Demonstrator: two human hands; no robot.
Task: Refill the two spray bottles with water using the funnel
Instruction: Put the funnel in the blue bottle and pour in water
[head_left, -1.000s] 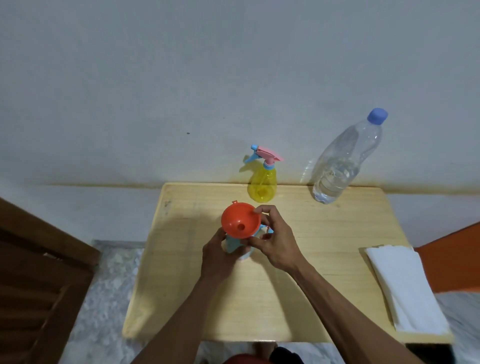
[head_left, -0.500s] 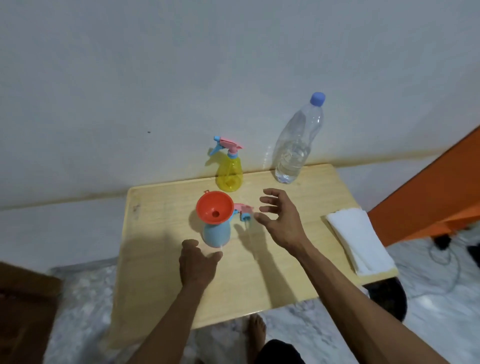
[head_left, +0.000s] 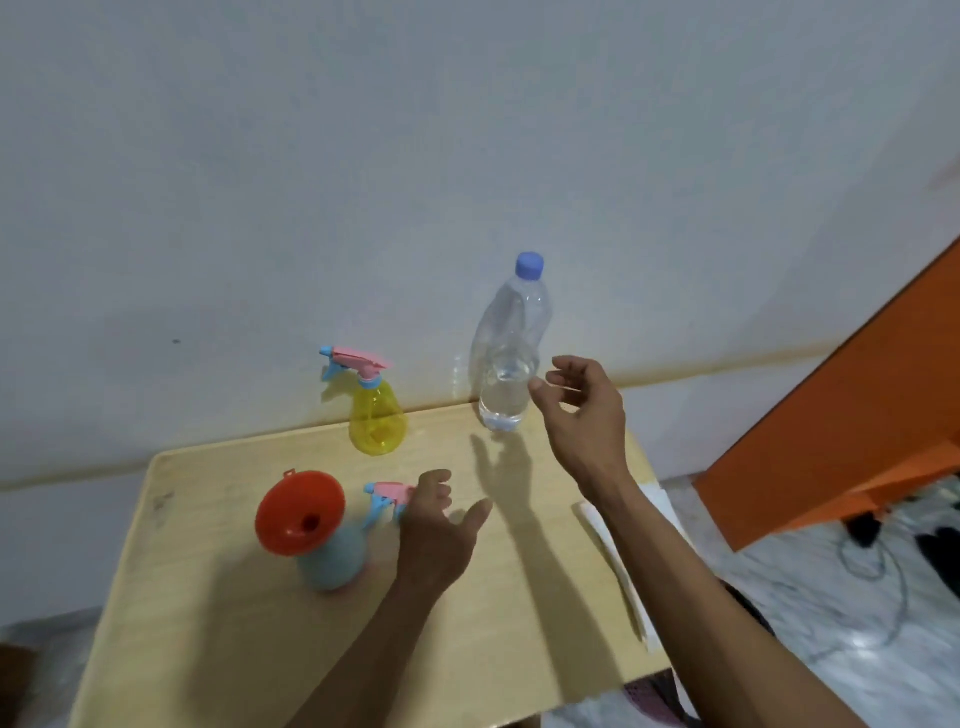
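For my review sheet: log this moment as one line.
funnel seated in blue spray bottle | yellow spray bottle capped | right hand open beside water bottle | left hand open

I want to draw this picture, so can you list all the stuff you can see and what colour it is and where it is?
table: 1, pale wood, against the wall
yellow spray bottle: 1, yellow with pink and blue sprayer, back of the table
blue spray bottle: 1, light blue, sprayer off, front left of the table
funnel: 1, orange, sitting in the blue spray bottle's neck
spray head: 1, pink and blue, lying beside the blue bottle
water bottle: 1, clear with blue cap, partly filled, back right
cloth: 1, white, folded, right edge
left hand: 1, open, by the spray head
right hand: 1, open, near the water bottle
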